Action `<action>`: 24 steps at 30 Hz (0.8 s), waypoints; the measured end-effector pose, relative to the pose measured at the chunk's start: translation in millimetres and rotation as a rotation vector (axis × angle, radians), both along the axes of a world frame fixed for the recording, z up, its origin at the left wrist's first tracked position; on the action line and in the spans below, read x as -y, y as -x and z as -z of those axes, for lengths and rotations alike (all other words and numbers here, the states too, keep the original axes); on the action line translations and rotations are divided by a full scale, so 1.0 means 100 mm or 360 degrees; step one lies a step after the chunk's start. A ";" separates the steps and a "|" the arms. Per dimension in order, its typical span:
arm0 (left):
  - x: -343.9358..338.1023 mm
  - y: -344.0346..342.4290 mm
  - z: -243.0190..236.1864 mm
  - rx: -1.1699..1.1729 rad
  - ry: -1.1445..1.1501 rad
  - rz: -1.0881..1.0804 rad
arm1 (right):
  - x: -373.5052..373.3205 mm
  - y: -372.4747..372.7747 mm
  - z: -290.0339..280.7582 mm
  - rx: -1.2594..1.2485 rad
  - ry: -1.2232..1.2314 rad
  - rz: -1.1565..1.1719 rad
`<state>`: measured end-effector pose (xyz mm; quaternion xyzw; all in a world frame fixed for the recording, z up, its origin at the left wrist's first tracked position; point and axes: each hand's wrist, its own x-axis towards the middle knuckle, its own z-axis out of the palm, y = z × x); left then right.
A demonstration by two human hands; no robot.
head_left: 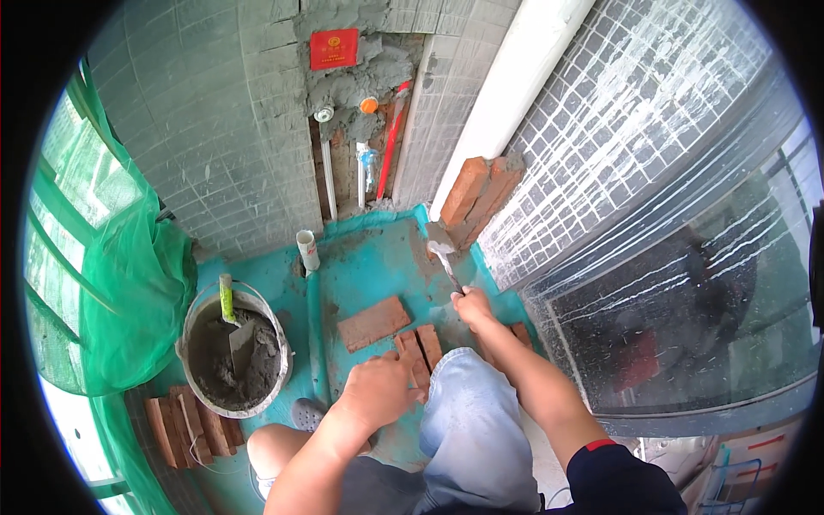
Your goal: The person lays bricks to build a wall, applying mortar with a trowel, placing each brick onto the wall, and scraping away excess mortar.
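Note:
My right hand (471, 309) is closed round the dark handle of a trowel (441, 245). Its mortar-smeared blade is at the foot of a short upright stack of red bricks (482, 196) by the white pipe and tiled wall. My left hand (380, 388) is curled into a fist in front of my knees; whether anything is inside it is hidden. Just beyond its knuckles, two narrow bricks (419, 350) lie side by side. A single flat brick (374, 324) rests on the teal floor a little farther off.
At the left stands a bucket (283, 359) of grey mortar, with a second trowel (227, 300) in it. More bricks (184, 425) lie beside it. A short white pipe stub (306, 249) rises from the floor. Green netting (137, 300) hangs far left; a glass door (678, 300) is right.

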<state>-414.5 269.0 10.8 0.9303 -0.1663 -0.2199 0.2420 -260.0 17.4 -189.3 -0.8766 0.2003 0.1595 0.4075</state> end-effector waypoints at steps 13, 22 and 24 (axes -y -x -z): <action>-0.01 -0.05 -0.14 -0.0078 0.0013 0.0020 | 0.19 0.21 -0.27 0.0432 0.0368 -0.0086; 0.05 0.00 -0.10 -0.0010 0.0007 0.0002 | 0.50 0.34 -2.06 0.0730 -0.0585 -0.0202; 0.07 0.00 -0.07 0.0051 0.0029 0.0007 | 0.52 0.20 -2.11 0.0644 -0.1003 -0.0063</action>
